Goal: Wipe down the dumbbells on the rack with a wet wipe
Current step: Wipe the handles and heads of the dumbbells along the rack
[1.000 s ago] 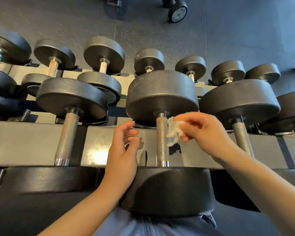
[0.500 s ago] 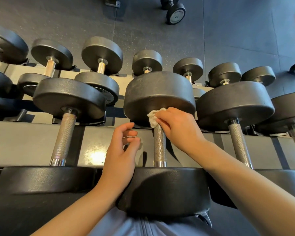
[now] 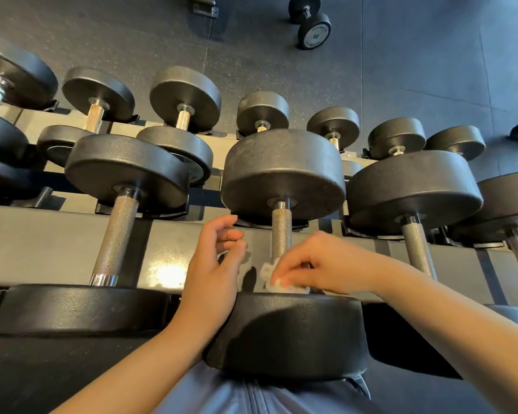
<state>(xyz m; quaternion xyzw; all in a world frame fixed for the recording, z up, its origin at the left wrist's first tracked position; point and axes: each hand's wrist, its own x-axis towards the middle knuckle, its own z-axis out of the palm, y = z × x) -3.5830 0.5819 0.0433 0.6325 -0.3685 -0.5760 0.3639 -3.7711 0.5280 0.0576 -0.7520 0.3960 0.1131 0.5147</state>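
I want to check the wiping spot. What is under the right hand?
Under the right hand lies the white wet wipe, pinched against the near end of the middle dumbbell's knurled handle. The hand covers the handle's lowest part and most of the wipe.

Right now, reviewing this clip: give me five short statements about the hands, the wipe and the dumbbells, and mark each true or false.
1. The right hand pinches the wet wipe at the near end of the middle dumbbell's handle. True.
2. The left hand grips that handle. False: it is beside the handle, fingers loosely curled, holding nothing.
3. A loose dumbbell lies on the floor beyond the rack. True.
4. The wipe is pressed against the far head of the middle dumbbell. False: it is low on the handle, close to the near head.
5. The rack slot to the left of the middle dumbbell is empty. False: another dumbbell sits there.
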